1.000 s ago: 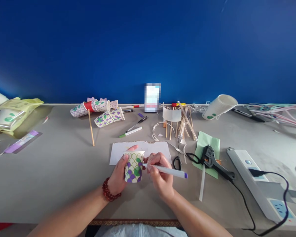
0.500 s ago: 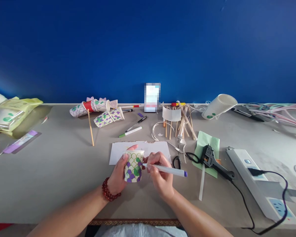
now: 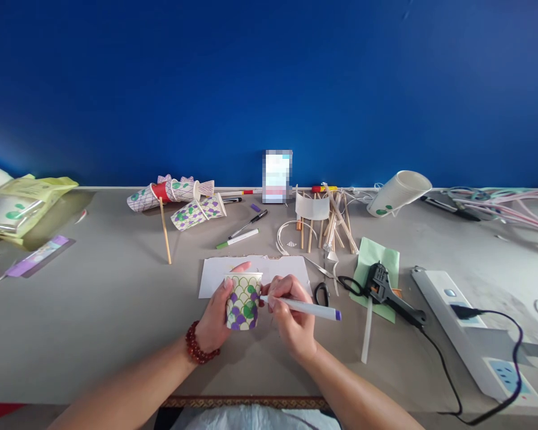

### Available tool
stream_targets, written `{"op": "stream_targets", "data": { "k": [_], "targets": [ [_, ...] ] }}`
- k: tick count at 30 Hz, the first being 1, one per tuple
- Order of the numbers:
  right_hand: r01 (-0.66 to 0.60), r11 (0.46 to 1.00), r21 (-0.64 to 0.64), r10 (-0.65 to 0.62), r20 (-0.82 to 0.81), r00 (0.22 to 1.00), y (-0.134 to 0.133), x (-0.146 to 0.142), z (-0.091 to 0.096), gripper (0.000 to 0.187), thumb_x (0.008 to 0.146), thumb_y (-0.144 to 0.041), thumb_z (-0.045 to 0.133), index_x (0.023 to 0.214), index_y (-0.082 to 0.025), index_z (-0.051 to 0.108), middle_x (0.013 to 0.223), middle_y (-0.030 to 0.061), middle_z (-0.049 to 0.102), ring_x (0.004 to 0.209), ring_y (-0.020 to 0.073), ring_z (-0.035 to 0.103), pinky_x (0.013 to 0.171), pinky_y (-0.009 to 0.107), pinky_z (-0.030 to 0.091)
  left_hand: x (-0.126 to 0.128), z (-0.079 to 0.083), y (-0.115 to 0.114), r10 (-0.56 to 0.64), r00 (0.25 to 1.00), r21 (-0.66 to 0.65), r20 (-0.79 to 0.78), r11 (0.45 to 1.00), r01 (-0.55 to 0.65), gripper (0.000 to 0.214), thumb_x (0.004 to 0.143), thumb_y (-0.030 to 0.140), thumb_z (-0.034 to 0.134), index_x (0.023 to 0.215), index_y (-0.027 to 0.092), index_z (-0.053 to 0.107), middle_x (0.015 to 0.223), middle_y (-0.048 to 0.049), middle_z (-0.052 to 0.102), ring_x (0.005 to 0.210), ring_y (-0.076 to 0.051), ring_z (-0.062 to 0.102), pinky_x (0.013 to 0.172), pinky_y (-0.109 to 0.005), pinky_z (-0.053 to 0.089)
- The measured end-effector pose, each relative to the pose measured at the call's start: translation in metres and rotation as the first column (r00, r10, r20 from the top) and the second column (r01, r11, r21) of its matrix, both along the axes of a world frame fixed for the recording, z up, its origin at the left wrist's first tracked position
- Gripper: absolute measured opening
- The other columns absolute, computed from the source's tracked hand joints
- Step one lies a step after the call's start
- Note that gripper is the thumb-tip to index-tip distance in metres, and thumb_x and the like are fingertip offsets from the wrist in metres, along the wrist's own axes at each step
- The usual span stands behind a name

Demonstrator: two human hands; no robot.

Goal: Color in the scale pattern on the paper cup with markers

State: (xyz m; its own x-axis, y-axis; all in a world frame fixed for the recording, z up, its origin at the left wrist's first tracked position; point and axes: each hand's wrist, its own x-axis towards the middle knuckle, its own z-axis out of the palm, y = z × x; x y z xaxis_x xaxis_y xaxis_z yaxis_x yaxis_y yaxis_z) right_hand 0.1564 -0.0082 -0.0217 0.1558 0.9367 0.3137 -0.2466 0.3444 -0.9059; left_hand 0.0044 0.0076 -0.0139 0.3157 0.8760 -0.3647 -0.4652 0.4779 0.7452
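Observation:
My left hand (image 3: 215, 316) is wrapped round a paper cup (image 3: 243, 301), which stands nearly upright in my grip. Gold scale outlines cover the cup, and some scales are coloured purple and green, mostly low down and on its right side. In my right hand (image 3: 291, 313) is a white marker (image 3: 311, 308) with a purple end, held like a pen. Its tip is at the cup's right side; whether it touches cannot be made out. Beneath and behind the cup lies a sheet of white paper (image 3: 208, 280).
Behind lie a fish-like cup figure (image 3: 179, 191), a patterned cup pair (image 3: 197, 213), a green marker (image 3: 237, 239) and wooden sticks (image 3: 332, 224). To the right are scissors (image 3: 352, 285), a glue gun (image 3: 392, 297), a power strip (image 3: 459, 325) and stacked paper cups (image 3: 399, 192). A phone (image 3: 277, 179) leans at the wall.
Almost nothing differs. Both hands, the cup and the marker keep the same place, with only a tiny shift of the marker.

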Motion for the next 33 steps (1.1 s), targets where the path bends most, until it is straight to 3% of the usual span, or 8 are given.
{"op": "stream_targets", "data": {
  "k": [20, 33],
  "targets": [
    [-0.001, 1.000, -0.008, 0.001, 0.027, 1.000, 0.000, 0.001, 0.001, 0.024, 0.097, -0.032, 0.061, 0.076, -0.024, 0.054, 0.065, -0.0023, 0.048, 0.062, 0.0174, 0.047, 0.066, 0.037, 0.047, 0.002, 0.002, 0.000, 0.018, 1.000, -0.013, 0.015, 1.000, -0.018, 0.082, 0.090, 0.064, 0.066, 0.154, 0.015, 0.050, 0.104, -0.0122, 0.080, 0.097, -0.028, 0.074, 0.087, -0.037, 0.055],
    [-0.052, 0.999, -0.011, 0.052, 0.003, 0.999, -0.004, -0.001, 0.000, 0.022, 0.097, -0.031, 0.061, 0.078, -0.024, 0.052, 0.064, -0.0028, 0.051, 0.060, 0.0167, 0.047, 0.069, 0.037, 0.046, -0.001, -0.009, -0.001, 0.012, 0.999, -0.015, 0.030, 1.000, -0.011, 0.071, 0.094, 0.062, 0.062, 0.149, 0.018, 0.055, 0.110, -0.0123, 0.080, 0.101, -0.028, 0.075, 0.091, -0.039, 0.056]
  ]
}}
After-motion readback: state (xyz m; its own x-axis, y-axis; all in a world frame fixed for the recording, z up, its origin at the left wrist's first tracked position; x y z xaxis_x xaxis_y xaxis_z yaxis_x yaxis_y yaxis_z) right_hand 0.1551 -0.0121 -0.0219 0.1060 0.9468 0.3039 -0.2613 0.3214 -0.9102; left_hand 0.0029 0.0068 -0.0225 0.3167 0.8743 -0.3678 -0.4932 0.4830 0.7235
